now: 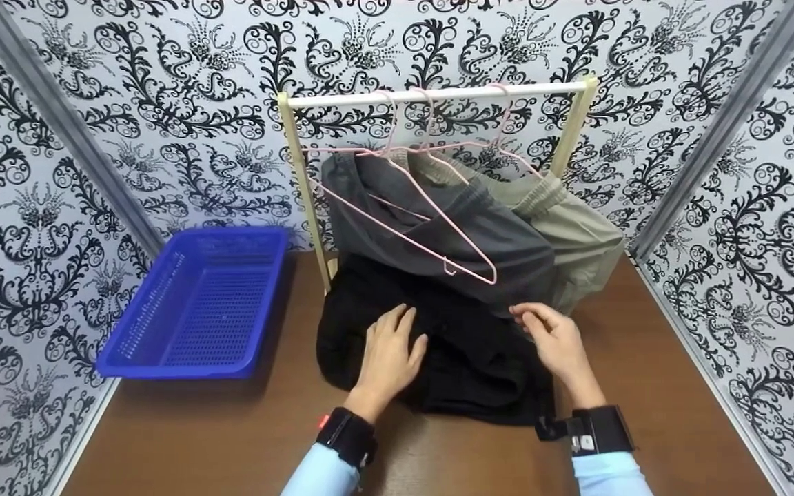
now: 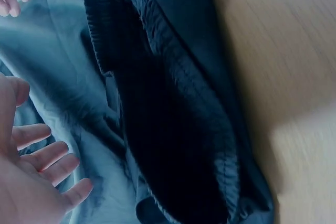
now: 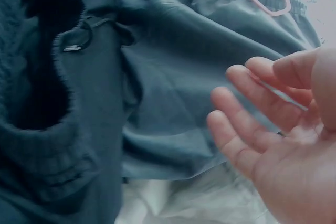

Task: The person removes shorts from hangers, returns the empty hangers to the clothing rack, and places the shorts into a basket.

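Note:
Black elastic-waist trousers (image 1: pixel 473 386) lie in a heap on the table, in front of the rack. Their gathered waistband (image 2: pixel 226 166) gapes in the left wrist view, and a drawstring end shows in the right one. My left hand (image 1: pixel 389 351) is over the left part of the black trousers, fingers extended and holding nothing. Over their right side is my right hand (image 1: pixel 554 337), its fingers loosely bent with nothing between them. A bare pink hanger (image 1: pixel 402 234) hangs tilted from the rail just beyond both hands, in front of grey trousers (image 1: pixel 507 241).
The small rack has a white rail (image 1: pixel 342 100) on wooden posts. Beige trousers (image 1: pixel 583 227) hang behind the grey ones on pink hangers. A blue plastic basket (image 1: pixel 176 373) stands on the left of the brown table (image 1: pixel 673 386). Patterned panels enclose the back and sides.

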Demonstrator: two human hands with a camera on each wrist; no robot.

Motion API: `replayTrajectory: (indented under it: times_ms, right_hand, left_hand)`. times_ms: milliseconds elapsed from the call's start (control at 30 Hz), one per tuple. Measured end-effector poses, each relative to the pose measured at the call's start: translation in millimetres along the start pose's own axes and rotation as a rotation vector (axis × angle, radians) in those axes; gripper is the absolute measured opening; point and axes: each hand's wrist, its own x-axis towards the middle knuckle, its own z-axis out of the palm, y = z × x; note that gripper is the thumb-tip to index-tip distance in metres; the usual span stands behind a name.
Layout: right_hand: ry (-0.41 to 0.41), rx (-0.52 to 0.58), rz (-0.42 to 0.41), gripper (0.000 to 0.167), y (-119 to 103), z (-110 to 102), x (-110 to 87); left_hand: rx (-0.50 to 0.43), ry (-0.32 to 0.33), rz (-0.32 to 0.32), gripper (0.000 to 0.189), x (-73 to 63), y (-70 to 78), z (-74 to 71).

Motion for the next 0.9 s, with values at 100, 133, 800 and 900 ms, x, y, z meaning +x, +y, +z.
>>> replayTrajectory:
  times_ms: [100, 133, 800, 900]
  right_hand:
    - [0.042, 0.051, -0.062, 0.019, 8, 4, -8.8]
    - [0.056, 0.062, -0.084, 0.019, 10, 6, -11.6]
    - [0.134, 0.035, -0.126, 0.015, -1, 20, -38.6]
    - [0.137, 0.041, -0.118, 0.016, 15, 21, -36.9]
  left_hand:
    - [0.006, 0.007, 0.0, 0.045, 0.5, 2.3, 6.5]
    - [0.009, 0.005, -0.001, 0.045, 0.6, 3.6, 8.5]
    - [-0.007, -0.274, -0.062, 0.05, 7.7, 13.6, 40.6]
    - [-0.004, -0.318, -0.091, 0.053, 7.9, 13.9, 42.4]
